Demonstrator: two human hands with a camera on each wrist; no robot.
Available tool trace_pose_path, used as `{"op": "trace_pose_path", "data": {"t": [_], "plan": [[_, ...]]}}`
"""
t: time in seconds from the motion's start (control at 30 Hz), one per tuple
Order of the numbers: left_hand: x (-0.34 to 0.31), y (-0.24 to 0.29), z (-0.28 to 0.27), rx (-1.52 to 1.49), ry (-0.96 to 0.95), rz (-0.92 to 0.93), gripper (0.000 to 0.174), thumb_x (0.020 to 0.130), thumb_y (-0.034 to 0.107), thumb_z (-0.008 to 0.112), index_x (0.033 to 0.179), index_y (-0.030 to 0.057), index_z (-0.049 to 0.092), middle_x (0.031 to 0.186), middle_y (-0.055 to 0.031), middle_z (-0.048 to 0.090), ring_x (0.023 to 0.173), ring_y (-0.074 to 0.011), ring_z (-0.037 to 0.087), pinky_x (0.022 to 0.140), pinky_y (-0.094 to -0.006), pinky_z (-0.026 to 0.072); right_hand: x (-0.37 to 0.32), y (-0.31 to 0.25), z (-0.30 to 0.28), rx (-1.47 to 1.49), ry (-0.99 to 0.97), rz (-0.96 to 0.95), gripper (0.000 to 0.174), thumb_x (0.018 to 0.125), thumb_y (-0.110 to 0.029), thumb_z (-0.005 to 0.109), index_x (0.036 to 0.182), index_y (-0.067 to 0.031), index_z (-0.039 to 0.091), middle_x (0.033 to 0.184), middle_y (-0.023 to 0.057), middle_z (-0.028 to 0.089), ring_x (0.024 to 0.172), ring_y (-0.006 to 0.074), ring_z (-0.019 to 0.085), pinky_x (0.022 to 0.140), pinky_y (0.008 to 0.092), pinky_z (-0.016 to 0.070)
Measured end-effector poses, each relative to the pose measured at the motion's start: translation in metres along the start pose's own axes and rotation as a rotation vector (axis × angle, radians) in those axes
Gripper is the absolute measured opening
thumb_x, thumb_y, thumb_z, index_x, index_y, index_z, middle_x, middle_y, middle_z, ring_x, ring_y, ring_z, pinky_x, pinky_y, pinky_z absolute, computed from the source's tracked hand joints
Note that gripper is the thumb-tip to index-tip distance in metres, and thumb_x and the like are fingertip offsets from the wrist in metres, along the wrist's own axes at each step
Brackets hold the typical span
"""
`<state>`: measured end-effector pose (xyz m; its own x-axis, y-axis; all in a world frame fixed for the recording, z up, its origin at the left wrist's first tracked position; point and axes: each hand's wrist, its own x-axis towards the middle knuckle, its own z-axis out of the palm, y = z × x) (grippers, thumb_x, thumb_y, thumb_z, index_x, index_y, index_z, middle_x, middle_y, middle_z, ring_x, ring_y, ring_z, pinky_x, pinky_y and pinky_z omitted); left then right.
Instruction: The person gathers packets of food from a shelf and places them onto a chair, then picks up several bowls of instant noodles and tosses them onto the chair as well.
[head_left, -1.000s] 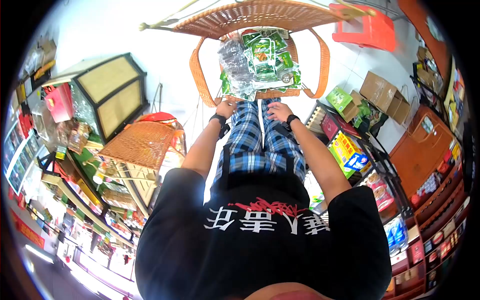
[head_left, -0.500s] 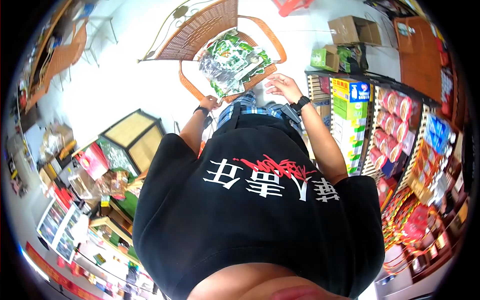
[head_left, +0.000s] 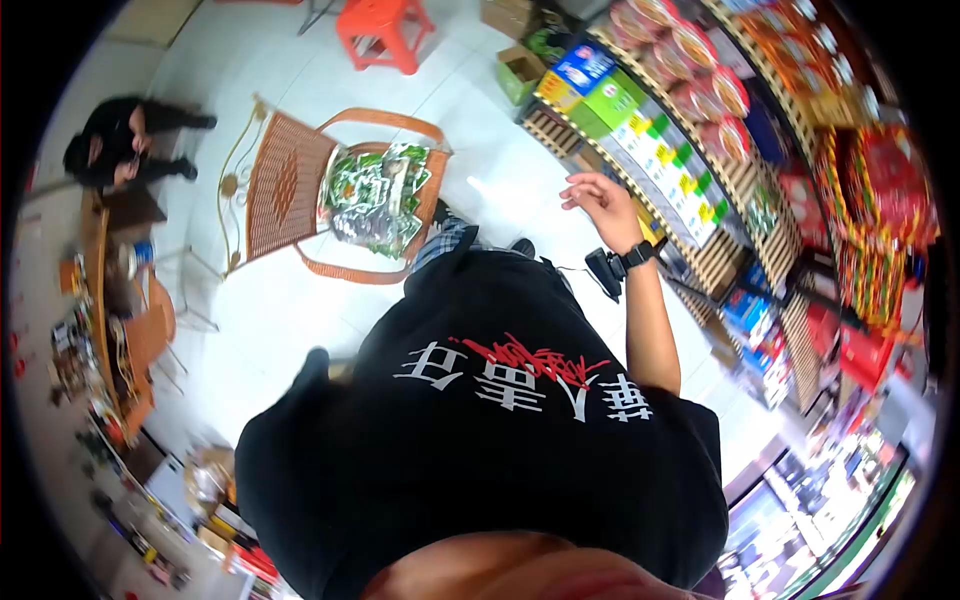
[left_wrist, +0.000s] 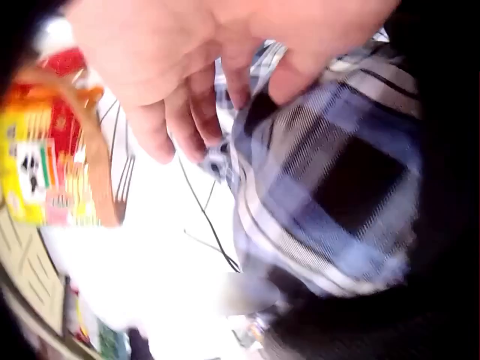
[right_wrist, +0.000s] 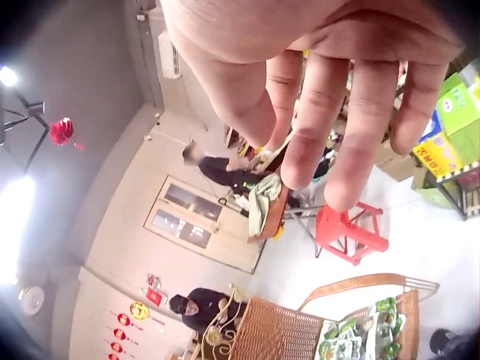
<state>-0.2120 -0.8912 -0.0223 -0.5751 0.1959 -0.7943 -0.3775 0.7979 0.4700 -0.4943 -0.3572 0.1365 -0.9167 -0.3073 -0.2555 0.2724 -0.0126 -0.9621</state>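
Observation:
My right hand (head_left: 607, 212) is held out beside my body near the shelves, its fingers loosely spread with nothing in them. The right wrist view shows the same fingers hanging relaxed. My left hand (left_wrist: 187, 71) hangs beside the plaid trousers (left_wrist: 330, 180), its fingers loosely bent and holding nothing; the torso hides it in the head view. A wicker armchair (head_left: 288, 190) stands in front of me. On its seat lies a pile of green and clear plastic packets (head_left: 375, 197), away from both hands.
To the right, a slatted shelf rack (head_left: 735, 245) carries boxes and red tubs (head_left: 690, 55). A red stool (head_left: 385, 30) stands beyond the chair. A seated person (head_left: 125, 140) is at the far left, near a wooden table (head_left: 105, 310). Another person (right_wrist: 221, 171) shows in the right wrist view.
My body has turned right and away from the chair, which now lies further left in the head view. Both hands have left the chair's front; the left has gone out of the head view.

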Motion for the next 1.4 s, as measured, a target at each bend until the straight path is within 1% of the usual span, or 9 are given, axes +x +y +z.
{"op": "trace_pose_path", "data": {"t": [0.2, 0.37, 0.63, 0.9, 1.2, 1.27, 1.3, 1.33, 1.4], "plan": [[-0.051, -0.002, -0.029, -0.023, -0.053, -0.115, 0.029, 0.088, 0.029, 0.056, 0.102, 0.0057, 0.064, 0.095, -0.0141, 0.067, 0.088, -0.0243, 0.065, 0.080, -0.0350, 0.0508, -0.117, 0.037, -0.061, 0.033, 0.294, 0.066, 0.020, 0.092, -0.006, 0.054, 0.111, 0.0022, 0.056, 0.095, 0.0119, 0.067, 0.086, 0.0180, 0.065, 0.080, 0.0282, 0.0511], [-0.008, 0.034, -0.024, -0.039, -0.024, -0.096, 0.028, 0.088, 0.028, 0.056, 0.103, 0.0056, 0.063, 0.095, -0.0138, 0.067, 0.088, -0.0240, 0.065, 0.079, -0.0344, 0.0509, -0.162, 0.057, -0.083, 0.110, 0.593, 0.030, 0.019, 0.092, -0.001, 0.049, 0.109, 0.0051, 0.056, 0.092, 0.0129, 0.065, 0.086, 0.0205, 0.065, 0.079, 0.0316, 0.0534], [0.065, 0.083, -0.031, -0.041, -0.095, -0.003, 0.027, 0.089, 0.027, 0.055, 0.103, 0.0053, 0.063, 0.094, -0.0133, 0.067, 0.088, -0.0235, 0.065, 0.079, -0.0336, 0.0511, -0.172, 0.044, -0.082, 0.103, 0.672, 0.007, 0.020, 0.092, -0.004, 0.052, 0.110, 0.0039, 0.057, 0.094, 0.0129, 0.066, 0.085, 0.0193, 0.066, 0.080, 0.0277, 0.0488], [0.090, 0.086, -0.053, -0.010, -0.161, 0.035, 0.027, 0.089, 0.026, 0.055, 0.104, 0.0050, 0.063, 0.094, -0.0128, 0.067, 0.087, -0.0229, 0.065, 0.078, -0.0327, 0.0512, -0.166, -0.005, -0.077, 0.084, 0.701, -0.063, 0.020, 0.092, -0.004, 0.054, 0.110, 0.0039, 0.056, 0.096, 0.0131, 0.067, 0.087, 0.0187, 0.065, 0.082, 0.0275, 0.0484], [0.115, 0.093, -0.077, 0.018, -0.216, 0.087, 0.026, 0.090, 0.025, 0.055, 0.104, 0.0048, 0.062, 0.093, -0.0122, 0.068, 0.087, -0.0224, 0.065, 0.077, -0.0318, 0.0514, -0.179, -0.127, -0.058, -0.155, 0.712, -0.515, 0.018, 0.088, 0.001, 0.057, 0.106, 0.0040, 0.057, 0.099, 0.0142, 0.065, 0.095, 0.0217, 0.064, 0.087, 0.0334, 0.0493], [0.125, 0.094, -0.081, 0.017, -0.221, 0.112, 0.026, 0.090, 0.025, 0.055, 0.105, 0.0047, 0.062, 0.093, -0.0121, 0.068, 0.087, -0.0222, 0.065, 0.077, -0.0316, 0.0515, -0.186, -0.175, -0.046, -0.301, 0.643, -0.843, 0.019, 0.084, -0.009, 0.063, 0.099, 0.0020, 0.058, 0.098, 0.0189, 0.064, 0.089, 0.0287, 0.062, 0.081, 0.0383, 0.0497], [0.136, 0.104, -0.082, 0.008, -0.229, 0.131, 0.026, 0.090, 0.024, 0.055, 0.105, 0.0047, 0.062, 0.093, -0.0120, 0.068, 0.087, -0.0222, 0.065, 0.076, -0.0314, 0.0515, -0.192, -0.200, -0.043, -0.431, 0.559, -0.979, 0.019, 0.084, -0.011, 0.057, 0.100, -0.0006, 0.056, 0.093, 0.0178, 0.061, 0.083, 0.0303, 0.058, 0.073, 0.0428, 0.0467], [0.138, 0.098, -0.089, 0.015, -0.243, 0.157, 0.025, 0.090, 0.024, 0.055, 0.105, 0.0046, 0.062, 0.093, -0.0120, 0.068, 0.087, -0.0221, 0.065, 0.076, -0.0313, 0.0515, -0.200, -0.220, -0.032, -0.428, 0.562, -1.091, 0.021, 0.083, -0.015, 0.059, 0.100, -0.0024, 0.056, 0.080, 0.0111, 0.054, 0.069, 0.0225, 0.049, 0.060, 0.0357, 0.0382], [0.154, 0.109, -0.093, 0.018, -0.279, 0.213, 0.025, 0.090, 0.024, 0.055, 0.105, 0.0046, 0.062, 0.093, -0.0119, 0.068, 0.087, -0.0220, 0.065, 0.076, -0.0311, 0.0515, -0.232, -0.253, -0.018, -0.531, 0.498, -1.065, 0.056, 0.072, -0.060, 0.071, 0.110, -0.0206, 0.056, 0.080, 0.0001, 0.036, 0.072, 0.0175, 0.035, 0.064, 0.0346, 0.0235]]}}
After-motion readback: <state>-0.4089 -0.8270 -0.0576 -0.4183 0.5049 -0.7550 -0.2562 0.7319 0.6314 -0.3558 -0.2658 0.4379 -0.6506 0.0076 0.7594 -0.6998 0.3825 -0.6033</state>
